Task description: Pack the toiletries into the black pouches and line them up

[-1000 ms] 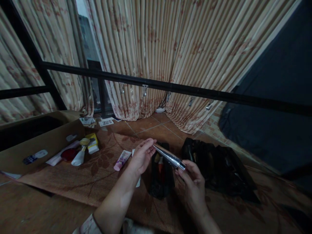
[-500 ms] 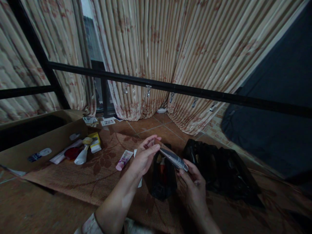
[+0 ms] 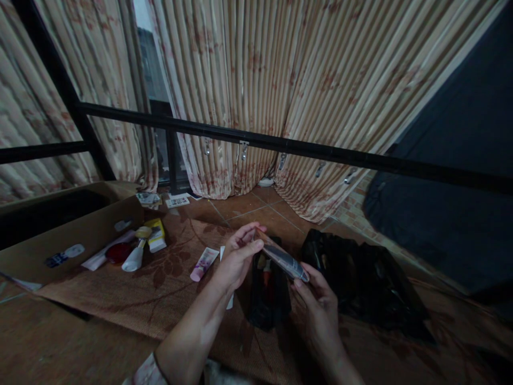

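Note:
A slim, dark, glossy packet (image 3: 284,259) with a brownish far end is held slanting between my two hands; its exact kind is unclear. The fingers and thumb of my left hand (image 3: 238,258) pinch the upper left end. At the lower right end, my right hand (image 3: 318,299) grips it between thumb and fingers. Directly beneath the packet sits an open black container (image 3: 269,307) with an orange-red item (image 3: 267,278) inside. To the left of my left forearm, a pink and white squeeze tube (image 3: 204,263) lies on the patterned mat (image 3: 172,299).
A cardboard box (image 3: 100,227) stands at left, beside a white bottle (image 3: 134,258), a red round item (image 3: 119,252) and a yellow and white pack (image 3: 156,235). Black plastic bags (image 3: 368,283) lie at right. A dark metal bar (image 3: 224,133) crosses before the curtains (image 3: 256,64).
The packet has tilted slightly in my hands, showing a little more of its dark face. Both hands keep their hold and almost the same place.

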The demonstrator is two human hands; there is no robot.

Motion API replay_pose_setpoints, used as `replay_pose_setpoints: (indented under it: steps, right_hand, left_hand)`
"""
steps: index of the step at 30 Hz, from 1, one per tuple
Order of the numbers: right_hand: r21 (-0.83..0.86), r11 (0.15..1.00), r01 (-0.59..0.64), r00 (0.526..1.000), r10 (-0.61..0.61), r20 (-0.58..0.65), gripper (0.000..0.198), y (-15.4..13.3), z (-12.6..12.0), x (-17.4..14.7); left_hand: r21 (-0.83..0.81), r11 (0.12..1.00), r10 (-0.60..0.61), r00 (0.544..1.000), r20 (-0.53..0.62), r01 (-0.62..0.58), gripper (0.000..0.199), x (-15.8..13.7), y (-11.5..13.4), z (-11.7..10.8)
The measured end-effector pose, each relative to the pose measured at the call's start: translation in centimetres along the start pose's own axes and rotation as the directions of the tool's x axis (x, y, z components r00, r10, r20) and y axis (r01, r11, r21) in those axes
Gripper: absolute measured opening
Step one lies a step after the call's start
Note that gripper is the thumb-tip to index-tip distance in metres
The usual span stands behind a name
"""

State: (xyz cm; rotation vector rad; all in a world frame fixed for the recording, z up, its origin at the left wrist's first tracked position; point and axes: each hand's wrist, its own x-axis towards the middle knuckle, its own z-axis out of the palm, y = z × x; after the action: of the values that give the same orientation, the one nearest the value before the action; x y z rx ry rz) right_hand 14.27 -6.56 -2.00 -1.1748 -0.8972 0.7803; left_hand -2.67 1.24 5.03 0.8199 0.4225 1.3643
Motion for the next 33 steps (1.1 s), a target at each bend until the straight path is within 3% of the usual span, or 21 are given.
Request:
replay_pose_setpoints:
  steps: [9,14,17,33]
  right_hand:
    - [-0.009,1.000,0.020,1.000,-0.020,0.000,0.048,0.1,0.0,0.1]
    - [-0.014,1.000,0.022,1.000,-0.021,0.014,0.048,0.3,-0.2,0.1]
    - [0.001,1.000,0.025,0.999,-0.025,0.033,0.047,0.3,-0.2,0.0]
    - [-0.006,1.000,0.000,0.999,0.000,0.039,0.042,-0.8,0.5,-0.1]
  left_hand:
    - [-0.007,0.999,-0.033,0.998,-0.045,0.033,0.045,0.1,0.1,0.1]
    - [-0.035,0.994,-0.107,0.994,0.009,0.108,0.053,-0.1,0.0,-0.1]
    - [-0.030,0.991,-0.130,0.989,0.073,0.132,0.048,-0.1,-0.3,-0.1]
    - [0.033,0.997,-0.065,0.997,0.052,0.064,0.039,-0.1,-0.4,0.0]
